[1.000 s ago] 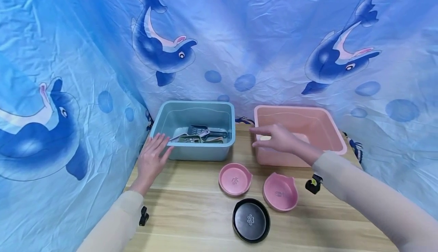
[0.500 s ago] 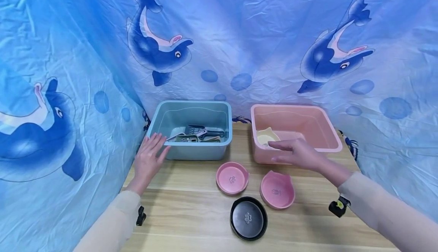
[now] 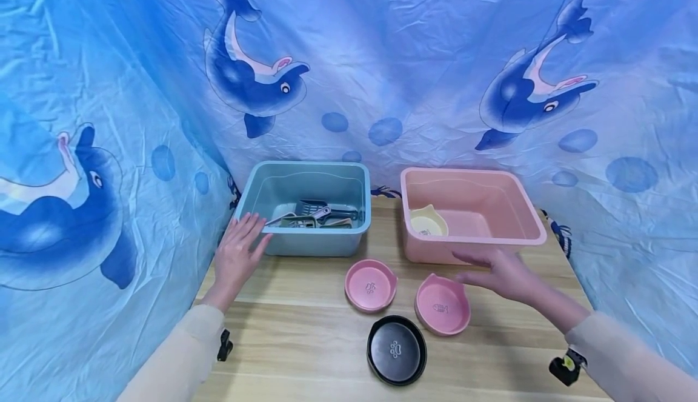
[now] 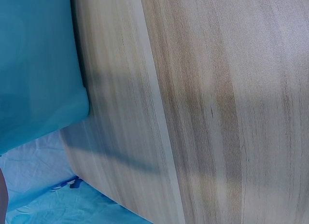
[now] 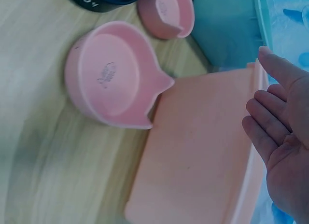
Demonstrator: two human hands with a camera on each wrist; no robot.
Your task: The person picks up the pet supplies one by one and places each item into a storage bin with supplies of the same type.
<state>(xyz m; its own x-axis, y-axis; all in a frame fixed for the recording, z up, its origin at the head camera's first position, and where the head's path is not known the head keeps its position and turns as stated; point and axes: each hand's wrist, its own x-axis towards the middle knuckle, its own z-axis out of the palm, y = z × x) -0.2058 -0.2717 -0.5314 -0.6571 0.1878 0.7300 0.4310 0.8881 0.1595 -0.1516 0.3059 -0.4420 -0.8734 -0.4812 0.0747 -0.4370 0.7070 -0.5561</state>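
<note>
My left hand rests with straight fingers at the front left rim of the blue bin, which holds several litter scoops. Held in the air in front of the pink bin, my right hand has its fingers relaxed and nothing in it. Close by it is a pink cat-eared bowl with a fish print. A cream cat-eared bowl lies inside the pink bin at its left end. In the right wrist view, the right palm shows bare beside the pink bin's rim.
Left of the fish-print bowl sits another pink bowl with a paw print. A black bowl stands nearer the front of the wooden table. Blue dolphin-print cloth hangs behind and along the sides.
My right hand has drawn back from over the pink bin, moving right and toward me, and the cream bowl in the bin has come into view. The left hand stays at the blue bin.
</note>
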